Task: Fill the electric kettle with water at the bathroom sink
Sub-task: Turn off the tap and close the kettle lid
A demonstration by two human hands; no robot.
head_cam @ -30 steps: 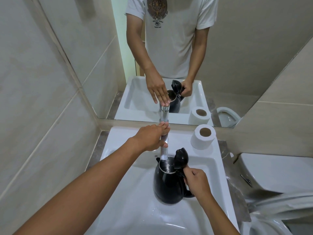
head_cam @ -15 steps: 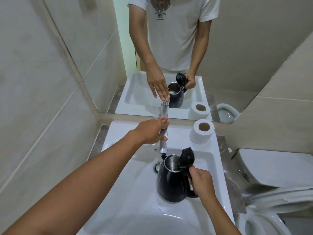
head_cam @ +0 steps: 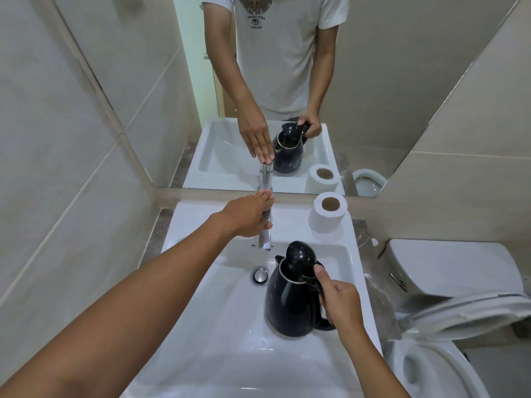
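Glossy black plastic electric kettle (head_cam: 290,303): rounded, pear-shaped body with a chrome ring at the mouth and a looped black handle on its right side. Hinged black lid raised and standing up behind the opening; spout points toward the back wall. Upright, inside the basin, right of the drain and apart from the tap outlet. Water level not visible.

White ceramic rectangular bathroom sink (head_cam: 201,326): shallow basin with wet streaks, chrome pop-up drain plug (head_cam: 261,275) at centre rear.

Chrome cylindrical tap (head_cam: 265,235): mounted on the back ledge, outlet over the basin; no stream visible.
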